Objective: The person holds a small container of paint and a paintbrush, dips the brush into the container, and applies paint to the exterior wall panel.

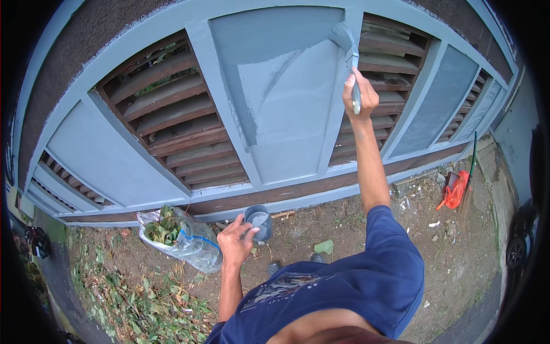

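Note:
My right hand [362, 95] is raised and grips the handle of a flat paintbrush [350, 47]. The bristles touch the upper right of a wall panel [292, 112], close to its frame. Darker grey-blue paint [266, 34] covers the panel's top and a strip down its left side; a streak of it crosses the lighter middle. Low in front of me, my left hand [237, 241] holds a small grey paint container [259, 221] by its rim. Grey paint shows inside the container.
Brown louvred slats [180, 116] flank the panel. On the ground, a clear plastic sack [193, 241] of leaves stands left of the container, with leaf litter [142, 301] nearer me. An orange plastic bag [455, 191] lies beside a green pole [473, 155] at right.

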Demonstrator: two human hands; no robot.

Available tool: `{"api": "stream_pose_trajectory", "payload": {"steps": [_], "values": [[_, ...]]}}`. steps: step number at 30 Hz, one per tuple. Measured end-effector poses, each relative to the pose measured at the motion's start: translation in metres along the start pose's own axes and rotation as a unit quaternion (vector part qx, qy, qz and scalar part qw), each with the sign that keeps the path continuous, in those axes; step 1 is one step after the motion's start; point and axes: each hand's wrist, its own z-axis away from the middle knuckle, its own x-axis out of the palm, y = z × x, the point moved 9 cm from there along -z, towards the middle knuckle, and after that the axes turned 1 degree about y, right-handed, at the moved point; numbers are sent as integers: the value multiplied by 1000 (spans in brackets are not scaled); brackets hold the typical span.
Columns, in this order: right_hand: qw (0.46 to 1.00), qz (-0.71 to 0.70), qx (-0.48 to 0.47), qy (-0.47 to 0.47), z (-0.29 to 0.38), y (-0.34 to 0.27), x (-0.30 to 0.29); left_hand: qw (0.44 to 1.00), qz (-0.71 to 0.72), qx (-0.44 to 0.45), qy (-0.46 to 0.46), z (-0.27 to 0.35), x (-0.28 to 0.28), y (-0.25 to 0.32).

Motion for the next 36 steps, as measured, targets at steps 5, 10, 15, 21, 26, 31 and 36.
{"api": "stream_pose_trajectory", "payload": {"steps": [5,10,15,21,26,31,36], "values": [[996,-57,-25,-68,26,-40,21,1000,15,25,1,-2,10,7],[993,-46,58,-88,70,-58,19,999,37,-22,-1,9,7,-5],[974,-16,131,-187,133,-69,3,999,20,-34,-2,17,0,-17],[958,-50,198,-201,103,-37,-11,999,11,-33,3,15,-10,-24],[990,-35,91,-99,-30,-19,-6,1000,10,-16,4,11,-6,-19],[997,-52,-22,-48,-121,-22,8,999,31,-17,-8,9,3,-12],[996,-43,-7,-82,-88,-19,6,999,35,-17,-22,9,10,-11]]}}
